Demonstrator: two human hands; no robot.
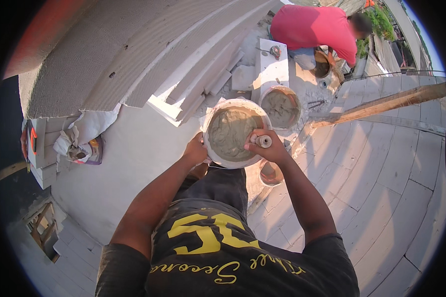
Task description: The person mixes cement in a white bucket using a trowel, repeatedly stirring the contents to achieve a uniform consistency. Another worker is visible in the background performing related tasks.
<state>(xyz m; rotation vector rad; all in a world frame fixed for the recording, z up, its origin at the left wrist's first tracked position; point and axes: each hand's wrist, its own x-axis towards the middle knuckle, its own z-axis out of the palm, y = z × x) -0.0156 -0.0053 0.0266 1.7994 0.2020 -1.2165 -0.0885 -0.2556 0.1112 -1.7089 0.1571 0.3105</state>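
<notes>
A round bucket (214,110) of wet grey mortar (233,131) is in front of me, its rim crusted with dried mix. My left hand (196,150) is closed on the bucket's left rim. On the right side, my right hand (268,146) is closed around a stubby, round-ended trowel handle (264,141) at the rim. The trowel's blade is hidden by the hand and the mortar. Just beyond stands a second mortar bucket (280,126), and a smaller bucket (270,173) sits below my right hand.
Stacked pale blocks (176,106) rise at the left. A bag (82,143) lies on the floor near them. A wooden beam (381,105) slants across the right. At the far right, a co-worker in a red shirt (309,24) bends beside another bucket (322,64). A white block (272,62) bears a small tool.
</notes>
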